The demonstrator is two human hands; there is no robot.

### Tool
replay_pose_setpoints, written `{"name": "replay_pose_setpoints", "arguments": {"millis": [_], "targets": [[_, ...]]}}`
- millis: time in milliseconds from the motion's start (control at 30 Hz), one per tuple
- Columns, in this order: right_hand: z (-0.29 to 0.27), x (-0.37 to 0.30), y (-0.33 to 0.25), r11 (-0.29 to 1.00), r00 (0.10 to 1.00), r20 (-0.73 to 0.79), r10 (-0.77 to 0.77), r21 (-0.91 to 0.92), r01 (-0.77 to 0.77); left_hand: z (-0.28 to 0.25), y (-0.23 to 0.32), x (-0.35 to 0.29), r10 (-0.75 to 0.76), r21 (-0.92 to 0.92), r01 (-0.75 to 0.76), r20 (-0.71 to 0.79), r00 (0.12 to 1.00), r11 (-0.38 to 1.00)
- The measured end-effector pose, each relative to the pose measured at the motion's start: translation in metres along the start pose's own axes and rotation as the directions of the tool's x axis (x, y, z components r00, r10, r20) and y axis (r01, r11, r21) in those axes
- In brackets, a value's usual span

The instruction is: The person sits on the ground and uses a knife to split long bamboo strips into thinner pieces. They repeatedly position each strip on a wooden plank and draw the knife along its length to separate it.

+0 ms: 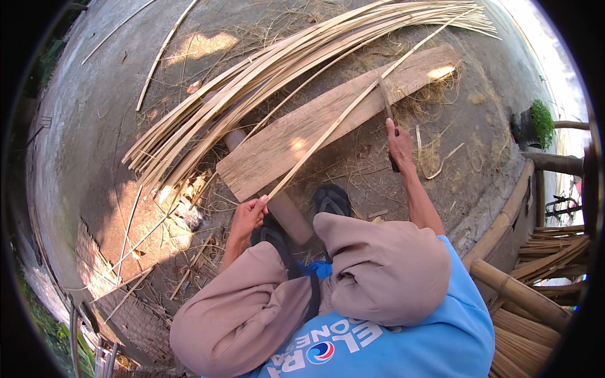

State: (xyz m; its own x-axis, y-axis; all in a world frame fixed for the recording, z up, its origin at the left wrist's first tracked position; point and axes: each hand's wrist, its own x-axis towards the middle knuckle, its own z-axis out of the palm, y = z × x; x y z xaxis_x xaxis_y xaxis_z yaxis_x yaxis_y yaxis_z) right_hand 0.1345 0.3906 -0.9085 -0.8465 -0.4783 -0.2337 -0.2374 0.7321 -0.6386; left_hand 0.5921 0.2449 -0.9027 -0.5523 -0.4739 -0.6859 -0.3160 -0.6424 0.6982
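Observation:
My left hand (251,215) pinches the near end of a long, thin bamboo strip (328,131). The strip slants up and to the right across a wooden plank (277,151), and its far end reaches the right end of a strip bundle. My right hand (401,146) is closed round the dark handle of a knife (386,99). The blade points away from me over the plank, its tip beside the strip; whether the two touch I cannot tell. A round wooden piece (287,217) shows under the plank's near end.
A large bundle of bamboo strips (252,79) lies beyond the plank. Loose strips and fine shavings (435,94) litter the ground. My sandalled feet (332,200) are close to the plank. At right are a bamboo rail (520,293), more strips (548,255) and a potted plant (541,125).

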Motion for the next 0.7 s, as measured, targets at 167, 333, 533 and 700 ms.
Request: {"name": "replay_pose_setpoints", "arguments": {"millis": [167, 333, 533, 700], "targets": [[0.025, -0.064, -0.031, 0.957, 0.945, 0.198, -0.262, -0.074, 0.281, 0.003, -0.011, -0.008, -0.177, -0.314, 0.182, 0.044, 0.983, 0.932], [0.077, -0.183, -0.049, 0.787, 0.705, 0.462, -0.539, -0.021, 0.616, -0.013, -0.019, -0.003, -0.206, -0.361, 0.217, 0.069, 0.976, 0.907], [0.051, -0.085, -0.033, 0.927, 0.905, 0.263, -0.334, -0.083, 0.366, -0.005, -0.012, 0.003, -0.179, -0.352, 0.192, 0.07, 0.981, 0.916], [0.068, -0.137, -0.036, 0.863, 0.799, 0.388, -0.459, -0.018, 0.505, -0.004, -0.008, 0.008, -0.173, -0.313, 0.185, 0.064, 0.983, 0.932]]}}
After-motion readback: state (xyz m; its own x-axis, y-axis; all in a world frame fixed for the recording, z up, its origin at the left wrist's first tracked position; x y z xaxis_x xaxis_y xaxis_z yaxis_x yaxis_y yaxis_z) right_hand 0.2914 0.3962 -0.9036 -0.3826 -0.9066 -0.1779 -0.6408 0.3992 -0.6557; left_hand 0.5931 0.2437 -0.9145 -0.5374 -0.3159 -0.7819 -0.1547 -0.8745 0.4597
